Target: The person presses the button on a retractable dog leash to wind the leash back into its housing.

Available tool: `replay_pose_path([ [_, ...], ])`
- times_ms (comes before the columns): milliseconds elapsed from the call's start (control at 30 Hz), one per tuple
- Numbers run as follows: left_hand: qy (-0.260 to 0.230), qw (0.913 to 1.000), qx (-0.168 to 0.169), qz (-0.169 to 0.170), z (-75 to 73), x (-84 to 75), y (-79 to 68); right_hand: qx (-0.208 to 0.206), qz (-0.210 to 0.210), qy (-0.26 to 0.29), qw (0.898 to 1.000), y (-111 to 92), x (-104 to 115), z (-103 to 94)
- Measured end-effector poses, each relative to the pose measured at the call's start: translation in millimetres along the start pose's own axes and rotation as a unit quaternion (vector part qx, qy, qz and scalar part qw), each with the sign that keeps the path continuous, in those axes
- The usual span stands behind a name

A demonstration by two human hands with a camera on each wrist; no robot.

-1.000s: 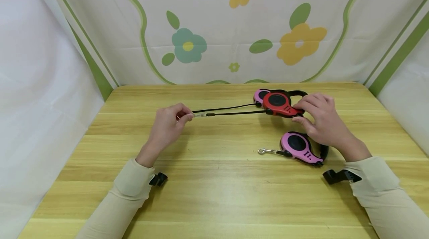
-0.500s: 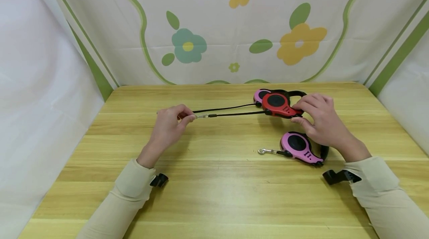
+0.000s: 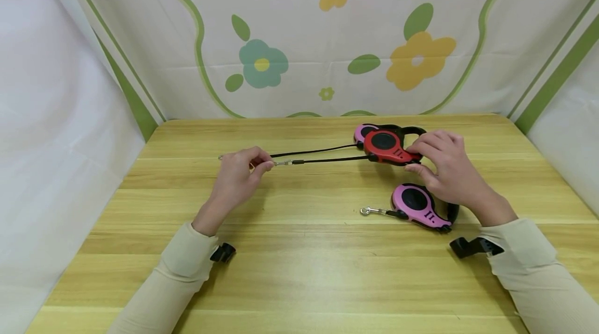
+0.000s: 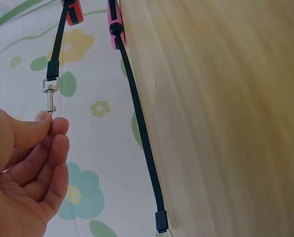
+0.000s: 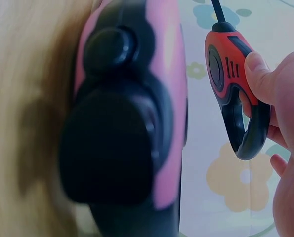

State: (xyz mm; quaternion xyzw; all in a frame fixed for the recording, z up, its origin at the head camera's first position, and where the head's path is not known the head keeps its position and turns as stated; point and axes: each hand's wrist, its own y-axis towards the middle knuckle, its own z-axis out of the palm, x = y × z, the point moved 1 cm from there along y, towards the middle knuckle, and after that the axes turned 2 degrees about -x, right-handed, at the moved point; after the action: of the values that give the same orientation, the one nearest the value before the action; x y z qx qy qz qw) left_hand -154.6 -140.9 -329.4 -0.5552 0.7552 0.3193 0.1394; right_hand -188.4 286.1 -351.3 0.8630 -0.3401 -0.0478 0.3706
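My right hand (image 3: 446, 172) grips the handle end of a red retractable dog leash (image 3: 385, 141), thumb against its side in the right wrist view. The leash is raised over the wooden table, its black cord (image 3: 332, 159) drawn out to the left. At the other end my left hand (image 3: 236, 178) pinches the metal snap hook (image 4: 50, 98) between thumb and fingertips. Partly hidden behind the red leash lies a pink retractable leash (image 3: 363, 131). Its cord (image 4: 142, 128) also runs out leftward, passing behind my left hand to a hook (image 3: 220, 157).
A second pink leash (image 3: 414, 200) lies in front of my right hand, with its snap hook (image 3: 367, 211) pointing left. It looms large in the right wrist view. White cloth (image 3: 299, 79) with printed flowers stands along the table's (image 3: 304, 271) back edge.
My right hand and the red leash have shifted slightly left, and my left hand slightly right. The far pink leash's hook has come into view beyond my left hand.
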Motion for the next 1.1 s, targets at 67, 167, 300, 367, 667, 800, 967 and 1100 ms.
replay_pose_path([
  [67,-0.001,1.0000,0.000,0.001,-0.1,0.0,-0.1,0.000,-0.001,0.000,1.000,0.0,-0.1,0.3],
  [167,-0.002,1.0000,0.000,0.002,0.0,-0.2,-0.2,0.002,0.000,-0.001,1.000,-0.3,0.4,0.5],
  [300,-0.004,1.0000,0.004,0.002,0.3,-0.6,-0.7,0.002,0.001,-0.002,1.000,-0.4,1.6,0.5],
  [367,-0.007,1.0000,0.005,0.002,0.6,-0.7,-1.0,0.002,0.001,-0.003,1.000,-0.1,2.1,0.3],
  [667,-0.014,0.9999,0.001,0.010,1.3,-2.1,-1.4,-0.002,-0.003,0.000,1.000,1.6,3.8,0.4],
  [800,-0.010,0.9999,0.001,0.008,1.3,-2.7,-2.1,0.000,-0.007,0.002,1.000,2.3,4.9,0.6],
  [967,-0.010,0.9999,0.007,0.010,0.5,-3.7,-2.2,-0.004,-0.006,0.006,1.000,3.2,7.0,1.2],
  [1100,-0.011,0.9997,0.016,0.012,-0.1,-4.7,-1.8,-0.007,-0.005,0.009,1.000,3.6,7.4,1.2],
])
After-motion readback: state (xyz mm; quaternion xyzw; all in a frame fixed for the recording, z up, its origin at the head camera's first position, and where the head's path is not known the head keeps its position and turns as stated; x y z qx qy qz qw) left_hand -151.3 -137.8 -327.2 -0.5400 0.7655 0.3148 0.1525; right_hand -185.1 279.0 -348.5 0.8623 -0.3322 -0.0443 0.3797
